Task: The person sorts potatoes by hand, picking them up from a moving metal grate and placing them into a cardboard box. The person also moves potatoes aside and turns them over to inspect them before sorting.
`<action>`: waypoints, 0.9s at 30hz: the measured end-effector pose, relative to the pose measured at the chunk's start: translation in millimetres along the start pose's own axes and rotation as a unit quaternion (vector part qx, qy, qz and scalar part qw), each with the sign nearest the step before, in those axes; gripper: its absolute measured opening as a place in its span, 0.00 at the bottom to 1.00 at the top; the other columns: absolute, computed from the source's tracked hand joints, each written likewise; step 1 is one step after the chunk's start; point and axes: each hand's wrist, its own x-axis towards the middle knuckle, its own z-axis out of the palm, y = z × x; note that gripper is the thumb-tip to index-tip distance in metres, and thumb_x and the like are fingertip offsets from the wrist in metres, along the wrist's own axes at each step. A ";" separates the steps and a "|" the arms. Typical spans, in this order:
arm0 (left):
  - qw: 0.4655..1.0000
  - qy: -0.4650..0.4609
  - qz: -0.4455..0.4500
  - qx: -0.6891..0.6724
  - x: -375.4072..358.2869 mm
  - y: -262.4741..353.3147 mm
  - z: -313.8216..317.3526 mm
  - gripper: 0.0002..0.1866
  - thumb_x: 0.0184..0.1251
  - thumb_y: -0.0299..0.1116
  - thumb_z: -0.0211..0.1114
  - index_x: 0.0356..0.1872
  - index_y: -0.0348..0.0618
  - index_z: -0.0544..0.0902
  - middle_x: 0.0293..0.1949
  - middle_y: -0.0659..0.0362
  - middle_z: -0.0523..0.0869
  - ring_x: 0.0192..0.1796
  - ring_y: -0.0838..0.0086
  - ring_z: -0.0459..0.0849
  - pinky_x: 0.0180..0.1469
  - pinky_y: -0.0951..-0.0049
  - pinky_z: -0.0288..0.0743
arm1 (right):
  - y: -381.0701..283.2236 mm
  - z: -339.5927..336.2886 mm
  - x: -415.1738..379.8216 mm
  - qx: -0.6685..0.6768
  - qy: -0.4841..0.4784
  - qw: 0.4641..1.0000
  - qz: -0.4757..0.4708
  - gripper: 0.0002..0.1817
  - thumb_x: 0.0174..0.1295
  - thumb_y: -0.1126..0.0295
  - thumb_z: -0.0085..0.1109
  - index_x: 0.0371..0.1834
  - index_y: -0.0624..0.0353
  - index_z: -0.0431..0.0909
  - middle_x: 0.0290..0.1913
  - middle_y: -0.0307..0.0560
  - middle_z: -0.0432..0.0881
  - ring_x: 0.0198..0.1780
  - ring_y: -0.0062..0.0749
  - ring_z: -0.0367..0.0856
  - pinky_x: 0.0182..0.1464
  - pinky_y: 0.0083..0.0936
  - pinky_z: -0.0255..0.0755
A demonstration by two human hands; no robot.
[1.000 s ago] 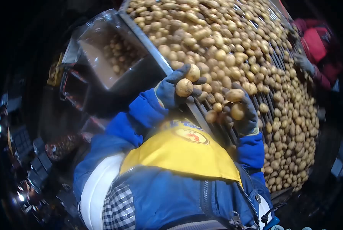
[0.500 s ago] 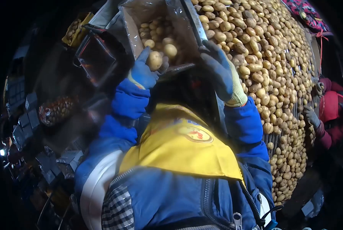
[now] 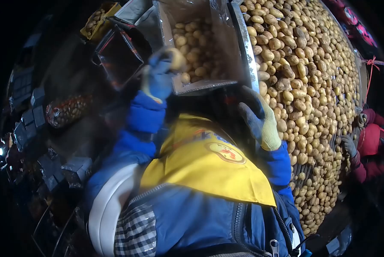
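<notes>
My left hand (image 3: 159,76), in a blue-coated glove, is closed on a potato (image 3: 177,60) at the near left edge of a cardboard box (image 3: 204,87). Clear plastic lines the box, and many potatoes (image 3: 197,48) lie inside it. My right hand (image 3: 260,120), in a blue and cream glove, is beside the metal edge (image 3: 248,51) of a wide bed of potatoes (image 3: 303,85). Its thumb and fingers are apart, with nothing seen between them. Some motion blur softens the left hand and its potato.
Across the potato bed, a person in dark red has gloved hands (image 3: 349,145) at its far edge. A filled net bag (image 3: 69,110) and grey boxes (image 3: 77,168) are on the left. A yellow crate (image 3: 98,20) of potatoes stands beyond a dark, red-edged container (image 3: 119,58).
My left hand has lifted its potato out over the box's left edge. My right hand has come off the box's right side and moved down toward me. The view has shifted slightly.
</notes>
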 end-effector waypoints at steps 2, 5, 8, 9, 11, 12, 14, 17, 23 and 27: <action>0.993 0.081 0.090 0.001 19.4 14.2 -46.3 0.21 0.70 0.33 0.64 0.63 0.42 0.80 0.50 0.52 0.85 0.49 0.63 0.88 0.50 0.62 0.85 | 2.2 0.0 1.4 0.001 0.006 1.000 -0.004 0.26 0.70 0.77 0.64 0.71 0.67 0.74 0.63 0.51 0.83 0.63 0.28 0.80 0.66 0.26 0.74; 0.942 0.222 0.223 0.113 47.7 37.4 -123.1 0.23 0.67 0.34 0.73 0.61 0.41 0.81 0.50 0.55 0.84 0.47 0.69 0.85 0.45 0.66 0.83 | 0.7 0.2 2.9 -0.034 0.024 0.999 -0.017 0.25 0.70 0.75 0.65 0.69 0.66 0.75 0.61 0.51 0.85 0.61 0.29 0.82 0.65 0.27 0.75; 0.912 0.342 0.124 0.187 64.0 69.7 -145.1 0.27 0.67 0.35 0.76 0.64 0.38 0.79 0.53 0.56 0.82 0.51 0.71 0.82 0.45 0.64 0.81 | 1.3 -2.4 -3.4 -0.075 0.044 0.995 -0.038 0.24 0.69 0.74 0.66 0.68 0.64 0.77 0.58 0.52 0.87 0.59 0.31 0.84 0.63 0.28 0.76; 0.853 0.374 0.150 0.330 64.9 70.9 -127.8 0.27 0.68 0.36 0.75 0.65 0.38 0.77 0.54 0.56 0.82 0.52 0.71 0.82 0.46 0.63 0.81 | 2.4 -5.4 -7.0 -0.079 0.040 0.995 -0.054 0.23 0.68 0.73 0.66 0.67 0.64 0.78 0.56 0.53 0.87 0.57 0.33 0.86 0.62 0.29 0.77; 0.851 0.342 0.219 0.334 55.6 62.5 -78.9 0.27 0.70 0.35 0.74 0.66 0.36 0.76 0.54 0.55 0.82 0.52 0.69 0.83 0.52 0.64 0.81 | 0.1 -10.1 -20.2 -0.113 0.090 0.987 -0.065 0.22 0.67 0.75 0.66 0.65 0.63 0.80 0.54 0.54 0.88 0.54 0.34 0.87 0.58 0.29 0.79; 0.896 0.260 0.224 0.281 52.1 56.0 -58.6 0.24 0.72 0.35 0.71 0.64 0.35 0.78 0.55 0.53 0.84 0.54 0.66 0.85 0.57 0.65 0.81 | 2.8 -14.6 -25.3 -0.141 0.126 0.977 -0.100 0.21 0.66 0.76 0.67 0.64 0.63 0.81 0.53 0.54 0.88 0.53 0.34 0.88 0.57 0.29 0.79; 0.953 0.143 0.192 0.186 48.2 33.1 -5.7 0.20 0.77 0.34 0.66 0.64 0.33 0.78 0.57 0.49 0.85 0.56 0.63 0.86 0.58 0.63 0.82 | -0.3 -27.8 -39.0 -0.196 0.195 0.953 -0.123 0.20 0.64 0.79 0.69 0.60 0.63 0.83 0.51 0.54 0.88 0.50 0.34 0.88 0.54 0.28 0.80; 0.981 -0.021 0.122 0.148 31.2 3.4 71.0 0.19 0.80 0.33 0.62 0.64 0.32 0.79 0.54 0.47 0.88 0.52 0.63 0.89 0.54 0.65 0.85 | 33.4 -64.2 -70.2 -0.268 0.372 0.873 -0.165 0.20 0.61 0.80 0.70 0.57 0.62 0.84 0.52 0.55 0.88 0.53 0.40 0.88 0.57 0.32 0.80; 0.954 -0.255 -0.059 0.145 -28.6 -45.0 184.8 0.18 0.79 0.31 0.64 0.63 0.34 0.81 0.51 0.55 0.89 0.47 0.75 0.87 0.51 0.74 0.83 | 103.5 -176.7 -175.1 -0.491 0.490 0.720 0.006 0.27 0.63 0.60 0.72 0.65 0.55 0.80 0.63 0.61 0.81 0.64 0.58 0.80 0.66 0.45 0.74; 0.878 -0.391 -0.082 0.264 -72.7 -72.0 238.6 0.17 0.78 0.33 0.66 0.61 0.36 0.83 0.53 0.58 0.89 0.52 0.78 0.85 0.57 0.78 0.79 | 147.1 -167.1 -185.9 -0.500 0.460 0.734 -0.001 0.28 0.62 0.59 0.71 0.67 0.46 0.79 0.71 0.61 0.74 0.65 0.60 0.77 0.68 0.47 0.72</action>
